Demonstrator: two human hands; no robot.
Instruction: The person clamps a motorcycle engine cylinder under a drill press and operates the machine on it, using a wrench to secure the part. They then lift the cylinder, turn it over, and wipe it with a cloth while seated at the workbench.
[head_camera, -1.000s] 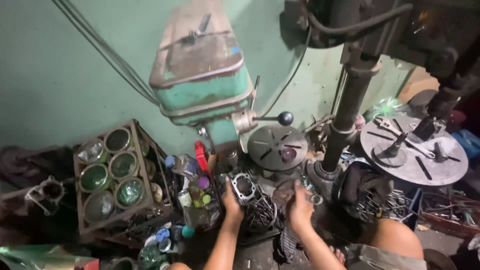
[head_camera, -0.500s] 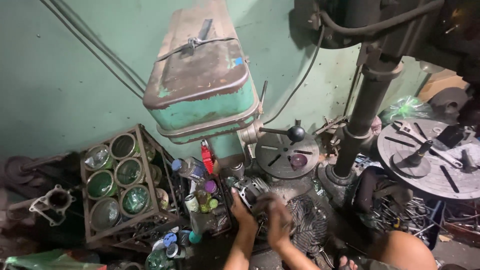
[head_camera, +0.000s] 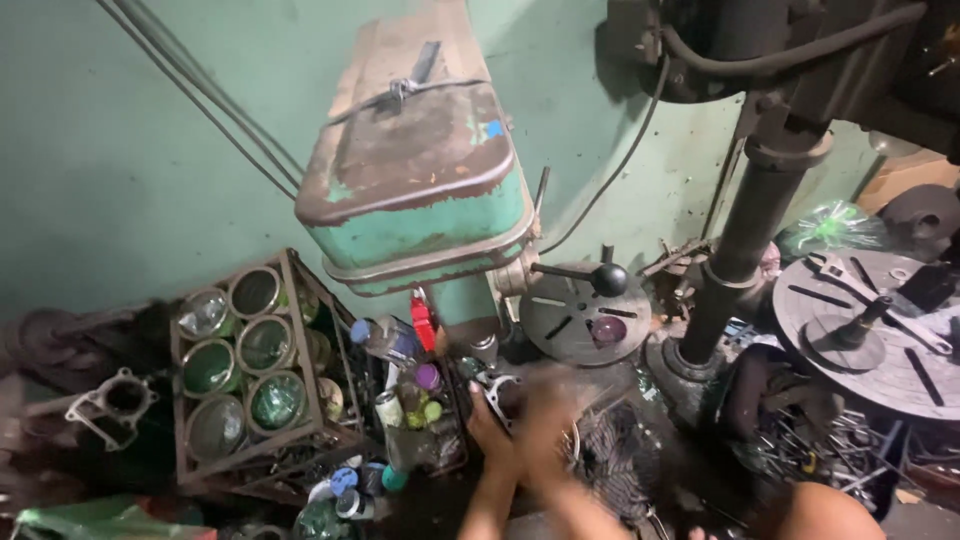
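a metal rack (head_camera: 250, 370) leans at the left, its round pockets holding glass jars (head_camera: 265, 342) seen mouth-on, some greenish inside. just right of it small bottles and cans (head_camera: 405, 405) with coloured caps stand crowded together below a green drill press (head_camera: 420, 190). the left hand (head_camera: 492, 432) rests against a grey metal part (head_camera: 497, 390) in front of the press base, fingers (head_camera: 478, 402) curled on its edge. the right hand (head_camera: 548, 415) is smeared by motion just beside it; whether its fingers are open or closed cannot be told. half a second ago both hands sat lower right over the wire mesh (head_camera: 615, 460); now they lie closer to the bottles, and the view has tilted down.
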